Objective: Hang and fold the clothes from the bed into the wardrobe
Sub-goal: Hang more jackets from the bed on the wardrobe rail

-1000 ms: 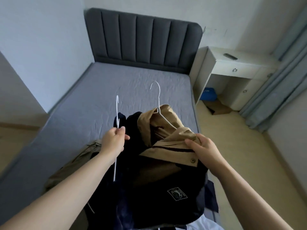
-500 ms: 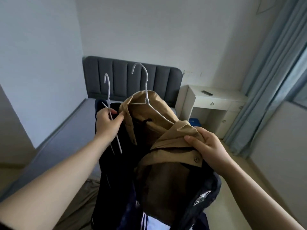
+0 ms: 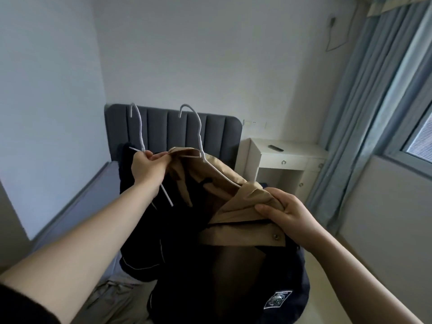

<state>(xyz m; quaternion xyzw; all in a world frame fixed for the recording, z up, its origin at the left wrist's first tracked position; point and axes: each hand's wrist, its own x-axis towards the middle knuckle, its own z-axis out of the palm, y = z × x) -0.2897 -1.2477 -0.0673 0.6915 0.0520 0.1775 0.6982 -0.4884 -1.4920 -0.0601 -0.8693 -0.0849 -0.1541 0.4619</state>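
The left hand [image 3: 147, 169] is clenched round the wire of a white hanger [image 3: 138, 127] just below its neck, fingertips touching the collar of the tan jacket [image 3: 236, 197]; a dark garment [image 3: 140, 230] hangs from that hanger below the wrist. The right hand [image 3: 289, 213] grasps a fold of the tan jacket's shoulder, thumb on top and fingers curled beneath; a navy piece with a badge [image 3: 292, 277] drapes under that forearm. The tan jacket rides on a second hanger [image 3: 198, 136], whose hook stands free with no hand on the wire.

The whole bundle is held up over the near end of the bed [image 3: 77, 206]; pale trousers [image 3: 112, 298] lie by the bed's near edge, not yet folded; the wardrobe is out of view.

The weak point, as I judge it, is the second hanger; it is steadied only through cloth, so a slackening pinch could let the wire slide out of the shoulder and drop the jacket. The first hanger sits tilted in the fist, one arm poking down beside the wrist; the dark garment may slip off that low side. The two hooks stand near each other and could snag on the way to the rail; the long dark hems could catch the bed's corner on a turn.
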